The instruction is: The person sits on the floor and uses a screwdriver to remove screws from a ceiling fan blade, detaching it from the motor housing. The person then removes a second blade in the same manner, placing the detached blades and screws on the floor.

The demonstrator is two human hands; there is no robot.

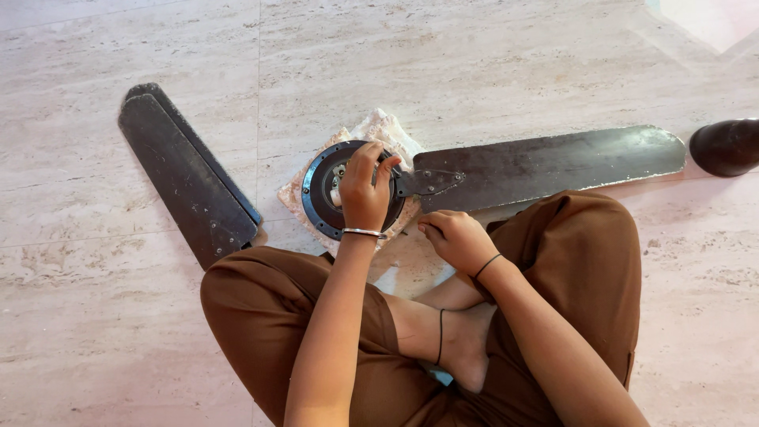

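Your left hand sits cupped over the round black fan motor housing, fingers curled down onto its centre as if gripping something small there; what exactly they pinch is hidden under your knuckles. The housing rests on a crumpled pale cloth on the floor, just ahead of your crossed legs. At about nine o'clock from the housing, two dark loose fan blades lie stacked, well apart from your hand. At three o'clock, one attached blade runs out from the housing, its metal bracket just beside your left fingertips.

Your right hand is at about four o'clock from the housing, loosely closed with fingers tucked in; whether it holds anything cannot be told. As a judgement, keep the left hand pressing straight down so the housing does not turn on the cloth, and bring the right hand in near the bracket to steady the blade.

Beneath everything, the pale veined stone tile floor looks smooth and hard, so small parts could roll. A dark rounded object sits at the right edge, just beyond the blade's tip.
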